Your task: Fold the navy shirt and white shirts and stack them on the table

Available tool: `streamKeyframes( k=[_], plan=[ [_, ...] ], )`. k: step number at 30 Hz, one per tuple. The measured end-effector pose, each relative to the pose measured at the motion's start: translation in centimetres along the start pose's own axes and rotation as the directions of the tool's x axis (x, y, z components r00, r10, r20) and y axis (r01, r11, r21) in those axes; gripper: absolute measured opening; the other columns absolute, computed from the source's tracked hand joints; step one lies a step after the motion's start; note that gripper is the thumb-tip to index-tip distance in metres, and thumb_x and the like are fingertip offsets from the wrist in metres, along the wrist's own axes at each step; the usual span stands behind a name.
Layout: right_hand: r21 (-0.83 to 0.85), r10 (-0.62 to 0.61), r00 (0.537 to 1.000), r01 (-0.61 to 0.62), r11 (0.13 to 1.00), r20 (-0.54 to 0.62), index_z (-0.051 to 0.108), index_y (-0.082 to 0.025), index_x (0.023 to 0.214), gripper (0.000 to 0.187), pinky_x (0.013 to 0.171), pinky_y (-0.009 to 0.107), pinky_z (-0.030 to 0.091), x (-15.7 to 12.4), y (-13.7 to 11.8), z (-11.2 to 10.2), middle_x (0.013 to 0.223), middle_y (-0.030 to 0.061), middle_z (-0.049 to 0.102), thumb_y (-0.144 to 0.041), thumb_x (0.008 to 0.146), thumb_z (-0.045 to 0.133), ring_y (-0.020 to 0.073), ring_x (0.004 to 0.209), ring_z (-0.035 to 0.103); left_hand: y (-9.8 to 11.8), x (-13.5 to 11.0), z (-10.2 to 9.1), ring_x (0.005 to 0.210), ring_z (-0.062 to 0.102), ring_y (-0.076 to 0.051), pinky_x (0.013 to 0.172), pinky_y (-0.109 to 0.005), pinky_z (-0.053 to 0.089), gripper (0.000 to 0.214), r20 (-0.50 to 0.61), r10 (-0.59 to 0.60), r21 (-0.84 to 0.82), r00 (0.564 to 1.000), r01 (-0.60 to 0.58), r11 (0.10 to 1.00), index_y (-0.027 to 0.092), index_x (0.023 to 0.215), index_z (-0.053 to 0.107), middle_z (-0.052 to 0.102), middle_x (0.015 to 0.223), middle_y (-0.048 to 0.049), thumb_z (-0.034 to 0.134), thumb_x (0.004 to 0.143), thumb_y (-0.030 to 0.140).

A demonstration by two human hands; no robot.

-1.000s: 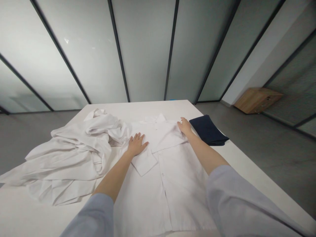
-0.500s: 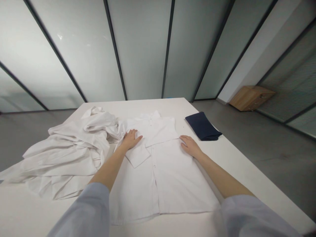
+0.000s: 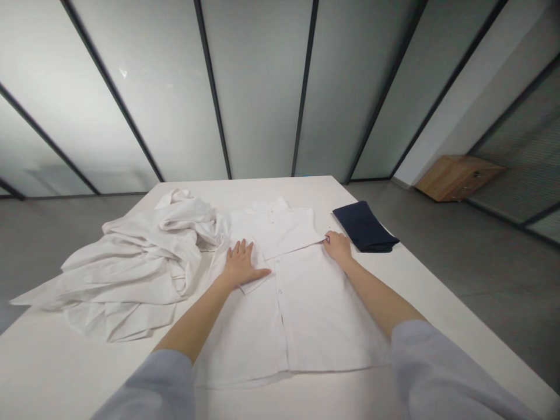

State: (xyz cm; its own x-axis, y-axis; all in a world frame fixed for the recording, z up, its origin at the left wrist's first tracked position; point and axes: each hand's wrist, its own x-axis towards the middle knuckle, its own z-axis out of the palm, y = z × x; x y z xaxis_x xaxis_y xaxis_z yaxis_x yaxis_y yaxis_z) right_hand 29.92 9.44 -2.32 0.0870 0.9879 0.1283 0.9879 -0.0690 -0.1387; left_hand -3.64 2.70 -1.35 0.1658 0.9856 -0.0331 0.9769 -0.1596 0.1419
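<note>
A white buttoned shirt [image 3: 324,309] lies spread on the table, its collar at the far side and its hem toward me. One sleeve is laid across its chest from the right. My left hand [image 3: 242,265] rests flat on the left part of the shirt, fingers spread, over the other sleeve's end. At the shirt's right edge, my right hand [image 3: 338,247] pinches the edge of the sleeve that crosses the chest. The shirt's left shoulder area meets a heap of crumpled white cloth [image 3: 144,262].
A folded navy cloth [image 3: 365,227] lies near the right edge of the white table [image 3: 437,332]. Frosted glass panels [image 3: 262,87] stand behind the table. A wooden cabinet [image 3: 455,178] is on the floor at the far right.
My left hand has slid toward me and spread its fingers flat on the shirt. My right hand's fingers have closed on the sleeve's edge. The view has shifted slightly.
</note>
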Motion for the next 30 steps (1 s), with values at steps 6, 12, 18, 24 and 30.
streamKeyframes(
  k=[6,12,18,24,30],
  plan=[
    [0.021,0.084,0.996,-0.084,0.996,-0.029,0.062,-0.017,0.118,0.036,0.087,0.043,0.04,0.9,0.5,-0.7,0.121,0.0168,0.06,-0.023,0.087,0.047,0.0327,0.11,0.054,0.1,-1.8,0.5,0.143,0.021,-0.031,0.114,-0.051,0.017,0.068,0.021,0.213,-0.034,0.977,-0.213,0.977,0.019,0.141,0.043,0.028,0.155,-0.0141,0.047,0.085,0.059],
    [0.104,-0.049,0.988,0.064,0.993,-0.145,0.058,-0.015,0.123,0.04,0.093,0.042,0.038,-0.5,-0.8,-1.0,0.122,0.0156,0.058,-0.025,0.086,0.048,0.0308,0.112,0.052,-0.2,-0.5,-0.5,0.113,0.057,-0.025,0.101,-0.041,0.039,0.023,-0.271,-0.037,-0.575,0.962,-0.132,0.807,0.02,0.081,0.068,0.069,0.107,-0.0086,0.051,0.087,0.035],
    [0.331,-0.32,0.945,0.326,0.886,-0.072,0.062,-0.016,0.112,0.031,0.086,0.031,0.044,-2.6,-4.7,-0.7,0.11,0.0103,0.064,-0.027,0.086,0.049,0.0204,0.098,0.059,0.7,-0.3,-4.6,0.086,0.066,-0.018,0.076,-0.032,0.053,0.012,0.078,-0.453,-0.934,0.888,-0.094,-0.345,0.018,0.081,0.062,0.068,0.08,-0.0023,0.058,0.084,0.029],
    [0.163,-0.486,0.873,0.487,0.858,-0.051,0.038,-0.017,0.144,0.086,0.107,0.044,0.027,-5.2,-11.3,-0.2,0.148,0.0163,0.037,-0.055,0.072,0.067,0.0319,0.134,0.034,1.9,-1.1,-9.5,0.075,0.067,-0.012,0.074,-0.026,0.055,0.012,0.174,-0.449,-0.705,0.876,-0.208,-0.678,0.017,0.084,0.061,0.069,0.08,-0.0008,0.05,0.085,0.011],
    [0.09,-0.359,0.916,0.379,0.921,-0.176,0.041,-0.018,0.142,0.06,0.107,0.042,0.026,-3.4,-13.7,0.2,0.148,0.0133,0.04,-0.03,0.085,0.056,0.028,0.135,0.033,3.0,-2.1,-12.3,0.069,0.067,-0.011,0.067,-0.021,0.055,0.01,0.069,-0.336,-0.675,0.939,-0.204,-0.709,0.016,0.081,0.06,0.067,0.075,-0.0006,0.052,0.081,0.01]
  ],
)
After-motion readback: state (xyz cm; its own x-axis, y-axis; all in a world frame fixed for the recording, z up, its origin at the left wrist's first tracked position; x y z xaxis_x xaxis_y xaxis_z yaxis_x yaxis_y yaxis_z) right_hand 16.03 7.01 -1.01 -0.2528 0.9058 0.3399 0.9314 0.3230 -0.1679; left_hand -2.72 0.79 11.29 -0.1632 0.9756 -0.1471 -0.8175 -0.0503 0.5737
